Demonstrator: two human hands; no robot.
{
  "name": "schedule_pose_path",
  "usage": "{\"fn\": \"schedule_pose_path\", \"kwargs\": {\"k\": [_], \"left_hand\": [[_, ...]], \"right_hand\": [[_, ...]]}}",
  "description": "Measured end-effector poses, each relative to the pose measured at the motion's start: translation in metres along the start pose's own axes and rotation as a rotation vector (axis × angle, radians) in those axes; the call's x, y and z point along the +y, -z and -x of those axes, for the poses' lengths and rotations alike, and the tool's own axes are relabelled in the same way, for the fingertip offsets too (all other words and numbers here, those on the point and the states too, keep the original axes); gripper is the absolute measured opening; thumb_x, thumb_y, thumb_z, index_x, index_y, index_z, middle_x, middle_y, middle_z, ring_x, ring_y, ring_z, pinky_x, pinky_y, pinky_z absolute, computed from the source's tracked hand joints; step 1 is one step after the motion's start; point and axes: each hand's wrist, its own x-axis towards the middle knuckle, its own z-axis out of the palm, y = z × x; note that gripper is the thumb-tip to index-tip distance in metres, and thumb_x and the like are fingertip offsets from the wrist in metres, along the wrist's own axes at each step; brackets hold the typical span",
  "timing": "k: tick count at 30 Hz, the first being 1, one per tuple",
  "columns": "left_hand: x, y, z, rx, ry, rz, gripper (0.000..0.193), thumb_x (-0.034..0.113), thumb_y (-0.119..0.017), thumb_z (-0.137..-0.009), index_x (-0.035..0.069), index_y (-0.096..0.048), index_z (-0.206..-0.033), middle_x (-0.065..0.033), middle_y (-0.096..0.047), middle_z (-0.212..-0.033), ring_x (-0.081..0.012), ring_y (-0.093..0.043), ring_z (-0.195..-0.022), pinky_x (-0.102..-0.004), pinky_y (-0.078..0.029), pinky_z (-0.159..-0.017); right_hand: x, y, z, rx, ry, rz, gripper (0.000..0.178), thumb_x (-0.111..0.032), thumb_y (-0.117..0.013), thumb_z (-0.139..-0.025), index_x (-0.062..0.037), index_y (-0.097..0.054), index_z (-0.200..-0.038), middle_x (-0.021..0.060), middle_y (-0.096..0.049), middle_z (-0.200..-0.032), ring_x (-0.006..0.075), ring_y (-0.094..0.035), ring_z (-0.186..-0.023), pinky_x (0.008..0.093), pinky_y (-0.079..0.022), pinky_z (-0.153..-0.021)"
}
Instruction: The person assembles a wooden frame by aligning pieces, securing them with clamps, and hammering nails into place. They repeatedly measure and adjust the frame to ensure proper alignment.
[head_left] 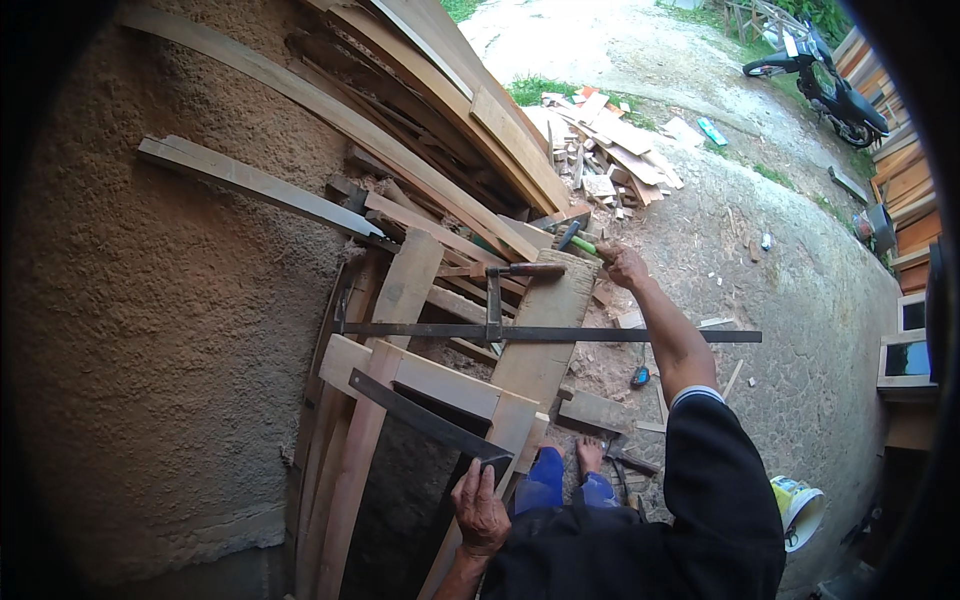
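My left hand [481, 510] grips the corner end of a dark metal carpenter's square [420, 412], whose long blade slants across the top of a wooden frame [430, 375]. Stretched out to the far side, my right hand [625, 266] is closed round the green handle of a hammer [583, 243]; the hammer's head is above the end of a thick plank [545, 325]. A long bar clamp [620, 335] spans the frame and the plank, and its screw handle [535, 269] lies across the plank.
Boards [400, 120] lean along a rough earthen wall [180, 300] at left. Beyond the plank is a heap of wood offcuts [610, 150]. A tape measure [640, 377] and a wood block [592, 411] lie on the ground near my feet. A white bucket [800, 515] stands at right.
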Motion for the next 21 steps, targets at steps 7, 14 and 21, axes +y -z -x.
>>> {"fn": "schedule_pose_path", "kwargs": {"k": [7, 14, 21], "left_hand": [[-0.014, 0.017, 0.002, 0.055, 0.12, -0.003, 0.054, 0.001, -0.059, -0.085, -0.004, -0.053, -0.139, -0.028, -0.049, -0.146, -0.0448, -0.052, -0.124, -0.0526, -0.041, -0.106], [-0.048, 0.029, -0.011, 0.12, 0.239, -0.064, 0.059, -0.001, -0.062, -0.084, 0.001, -0.053, -0.143, -0.022, -0.048, -0.149, -0.0424, -0.052, -0.124, -0.05, -0.042, -0.106], [-0.167, 0.068, -0.008, 0.182, 0.392, -0.265, 0.057, -0.003, -0.061, -0.084, 0.005, -0.056, -0.141, -0.0193, -0.049, -0.148, -0.0398, -0.051, -0.122, -0.0483, -0.042, -0.105]], "right_hand": [[0.008, -0.023, -0.02, 0.027, 0.098, -0.068, 0.059, -0.008, -0.061, -0.084, -0.0314, -0.064, -0.137, 0.0175, -0.064, -0.128, 0.0334, -0.063, -0.117, 0.0395, -0.051, -0.1], [0.018, -0.021, -0.013, 0.113, 0.031, 0.039, 0.08, -0.009, -0.06, -0.084, -0.0244, -0.035, -0.158, 0.0216, -0.053, -0.141, 0.0406, -0.057, -0.124, 0.0459, -0.05, -0.103], [0.03, -0.007, 0.039, 0.346, 0.288, -0.142, 0.069, -0.003, -0.058, -0.093, -0.0145, -0.038, -0.157, 0.0215, -0.058, -0.135, 0.0399, -0.058, -0.124, 0.0441, -0.047, -0.105]]}}
